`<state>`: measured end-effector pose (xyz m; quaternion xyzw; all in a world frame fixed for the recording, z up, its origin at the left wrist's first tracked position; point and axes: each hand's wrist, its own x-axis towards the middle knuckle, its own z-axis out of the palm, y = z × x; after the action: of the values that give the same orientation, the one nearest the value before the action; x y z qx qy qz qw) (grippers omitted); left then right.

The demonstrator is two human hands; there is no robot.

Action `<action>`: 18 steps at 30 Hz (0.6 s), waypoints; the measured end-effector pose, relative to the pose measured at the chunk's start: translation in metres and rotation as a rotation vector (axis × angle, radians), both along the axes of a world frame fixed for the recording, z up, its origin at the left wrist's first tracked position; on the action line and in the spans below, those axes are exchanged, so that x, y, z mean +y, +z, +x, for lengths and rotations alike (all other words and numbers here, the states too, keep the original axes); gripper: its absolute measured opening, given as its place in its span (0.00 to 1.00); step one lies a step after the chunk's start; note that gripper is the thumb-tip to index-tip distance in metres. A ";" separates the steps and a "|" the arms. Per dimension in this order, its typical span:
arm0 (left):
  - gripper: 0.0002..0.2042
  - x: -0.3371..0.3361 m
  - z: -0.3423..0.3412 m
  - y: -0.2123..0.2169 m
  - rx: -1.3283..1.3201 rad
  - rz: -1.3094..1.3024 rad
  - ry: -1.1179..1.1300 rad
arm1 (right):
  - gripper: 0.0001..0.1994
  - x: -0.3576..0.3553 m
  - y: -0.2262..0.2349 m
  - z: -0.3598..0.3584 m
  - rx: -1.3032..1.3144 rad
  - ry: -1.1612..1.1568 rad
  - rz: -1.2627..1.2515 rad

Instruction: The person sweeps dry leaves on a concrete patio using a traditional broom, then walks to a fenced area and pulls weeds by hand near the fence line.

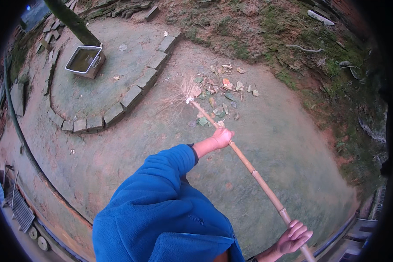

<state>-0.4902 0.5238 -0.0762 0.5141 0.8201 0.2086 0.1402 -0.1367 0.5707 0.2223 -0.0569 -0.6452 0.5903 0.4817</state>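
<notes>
Head view: my left hand point(222, 137) wrapped round mid bamboo broom handle point(253, 168), right hand point(294, 238) clenched near top end. Bristles point(183, 94) blurred beside leaf pile point(220, 94). I judge broom light, handle stiff; spaced grip suits.

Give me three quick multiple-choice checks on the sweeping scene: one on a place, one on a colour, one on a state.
1. Where does the leaf pile lie?
A. inside the metal tub
B. on the ground by the broom head
C. on the stone edging

2. What colour is the sleeve?
A. blue
B. red
C. white

3. How is the broom handle held?
A. left hand only
B. both hands
C. lying loose

Answers: B, leaves spread beside the bristles; A, blue fleece; B, left hand grips high, right hand near the end.
</notes>
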 end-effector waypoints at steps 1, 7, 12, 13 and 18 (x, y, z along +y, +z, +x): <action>0.08 0.014 -0.018 0.011 0.060 0.150 -0.013 | 0.12 -0.019 0.002 -0.007 -0.012 -0.052 0.074; 0.10 0.025 0.001 0.133 -0.058 0.495 -0.387 | 0.15 -0.063 0.126 0.012 0.413 -0.161 0.040; 0.07 -0.048 0.005 0.124 -0.311 0.415 -0.509 | 0.15 -0.067 0.156 -0.008 0.338 -0.115 -0.120; 0.07 -0.058 -0.009 0.106 -0.264 0.253 -0.443 | 0.14 -0.064 0.140 -0.024 0.277 -0.107 -0.187; 0.08 -0.052 -0.066 0.058 -0.126 0.202 -0.338 | 0.10 -0.116 0.047 -0.060 0.029 -0.438 0.039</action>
<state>-0.5564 0.4715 -0.0186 0.6417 0.6867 0.2951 0.1722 -0.1972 0.4543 0.2693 -0.1778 -0.6216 0.4599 0.6087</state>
